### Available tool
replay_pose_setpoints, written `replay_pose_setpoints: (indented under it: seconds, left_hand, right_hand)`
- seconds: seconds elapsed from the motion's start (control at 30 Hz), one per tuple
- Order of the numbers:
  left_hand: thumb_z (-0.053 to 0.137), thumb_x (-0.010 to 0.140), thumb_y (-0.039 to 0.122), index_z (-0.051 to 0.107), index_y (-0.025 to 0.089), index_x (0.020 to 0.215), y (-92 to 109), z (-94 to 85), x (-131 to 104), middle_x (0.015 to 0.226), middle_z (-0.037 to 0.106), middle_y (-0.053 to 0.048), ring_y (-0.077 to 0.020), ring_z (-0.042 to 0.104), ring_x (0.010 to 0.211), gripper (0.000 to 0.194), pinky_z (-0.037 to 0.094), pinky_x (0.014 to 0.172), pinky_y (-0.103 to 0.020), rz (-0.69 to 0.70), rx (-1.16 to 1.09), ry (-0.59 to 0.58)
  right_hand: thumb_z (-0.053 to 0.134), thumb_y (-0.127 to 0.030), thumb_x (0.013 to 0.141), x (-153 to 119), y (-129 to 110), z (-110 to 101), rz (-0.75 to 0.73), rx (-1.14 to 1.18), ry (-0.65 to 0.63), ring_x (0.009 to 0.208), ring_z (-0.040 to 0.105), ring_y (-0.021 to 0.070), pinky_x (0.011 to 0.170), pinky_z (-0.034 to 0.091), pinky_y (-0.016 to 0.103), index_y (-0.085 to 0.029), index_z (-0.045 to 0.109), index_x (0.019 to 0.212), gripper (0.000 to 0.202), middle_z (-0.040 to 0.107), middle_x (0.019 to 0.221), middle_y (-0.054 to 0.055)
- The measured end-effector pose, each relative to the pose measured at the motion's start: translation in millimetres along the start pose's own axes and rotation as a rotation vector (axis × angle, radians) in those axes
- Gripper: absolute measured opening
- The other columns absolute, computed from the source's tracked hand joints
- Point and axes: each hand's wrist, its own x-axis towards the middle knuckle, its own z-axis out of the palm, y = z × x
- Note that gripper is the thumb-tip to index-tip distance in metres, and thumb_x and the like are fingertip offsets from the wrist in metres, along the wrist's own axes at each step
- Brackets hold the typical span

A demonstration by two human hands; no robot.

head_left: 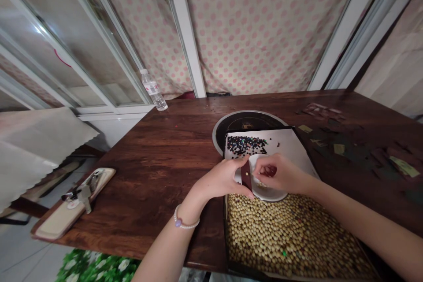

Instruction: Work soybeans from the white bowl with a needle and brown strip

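Note:
My left hand [224, 179] grips a dark reddish-brown flat piece [246, 175] between thumb and fingers; one small pale gold bead shows on its face. Just right of it, my right hand [280, 172] has its fingertips pinched together over a white bowl [272, 195]; whatever they hold is too small to make out. The bowl rests in a shallow black-edged tray, at the border of a thick layer of gold beads [274, 229]. Dark, multicoloured beads [244, 144] lie loose at the tray's far left, on a white lining [297, 150].
A round dark tray [220, 130] with a silver rim sits partly under the bead tray. Reddish-brown pieces [322, 111] and yellowish slips [403, 166] lie at right. A water bottle [154, 90] stands at the back left; a narrow board [53, 225] with metal hardware lies at the left edge.

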Motion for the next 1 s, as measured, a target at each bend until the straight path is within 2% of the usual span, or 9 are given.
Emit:
replay_pose_setpoints:
  seconds: [0.07,0.2,0.37,0.63,0.87,1.0]
  left_hand:
    - [0.079,0.060,0.040,0.040,0.015,0.138,0.1,0.0,-0.1,0.136,0.051,-0.014,-0.0337,0.053,0.119,0.091,0.041,0.099,-0.048,-0.017,0.013,0.008]
    - [0.079,0.061,0.040,0.041,0.014,0.137,0.4,0.0,-0.2,0.137,0.050,-0.015,-0.0329,0.050,0.122,0.089,0.039,0.102,-0.046,0.000,0.012,0.000]
    - [0.080,0.061,0.039,0.042,0.014,0.137,-0.5,1.1,-0.3,0.139,0.047,-0.015,-0.0337,0.048,0.125,0.089,0.037,0.104,-0.048,0.000,0.017,0.024]
    - [0.078,0.062,0.036,0.043,0.012,0.136,2.8,0.2,-0.3,0.137,0.049,-0.017,-0.0334,0.049,0.124,0.085,0.036,0.105,-0.046,0.016,0.030,0.016]
    - [0.077,0.064,0.038,0.044,0.014,0.135,2.2,-0.2,-0.2,0.133,0.054,-0.015,-0.0344,0.050,0.121,0.082,0.038,0.103,-0.046,0.044,0.022,0.004]
    - [0.077,0.064,0.040,0.041,0.016,0.137,2.1,-0.1,-0.6,0.139,0.047,-0.015,-0.0340,0.047,0.125,0.086,0.036,0.105,-0.047,0.031,0.039,0.010]
  right_hand:
    - [0.059,-0.015,0.071,-0.2,-0.3,-1.2,-0.011,0.020,-0.078,0.049,0.043,0.0076,0.046,0.032,0.020,-0.017,0.063,0.065,0.007,0.053,0.054,-0.004]
    - [0.056,-0.013,0.070,0.2,-1.3,-1.4,0.042,0.009,0.061,0.049,0.042,0.0077,0.046,0.031,0.020,-0.017,0.062,0.065,0.008,0.051,0.052,-0.004]
    - [0.059,-0.017,0.072,-0.7,-3.8,-2.4,0.014,0.059,-0.037,0.049,0.045,0.0081,0.045,0.032,0.021,-0.017,0.065,0.066,0.009,0.055,0.053,-0.003]
    - [0.063,-0.018,0.072,4.3,7.2,-3.7,-0.007,0.034,0.121,0.062,0.057,0.0119,0.050,0.040,0.022,-0.021,0.071,0.072,0.008,0.066,0.071,0.001]
    - [0.064,-0.020,0.073,3.8,1.9,-4.7,0.021,0.029,0.122,0.068,0.060,0.0141,0.051,0.043,0.022,-0.021,0.073,0.074,0.009,0.069,0.077,0.004]
    - [0.063,-0.024,0.075,3.7,-1.6,-5.1,0.082,0.047,0.124,0.066,0.061,0.0147,0.056,0.046,0.025,-0.019,0.072,0.072,0.010,0.071,0.073,0.003]
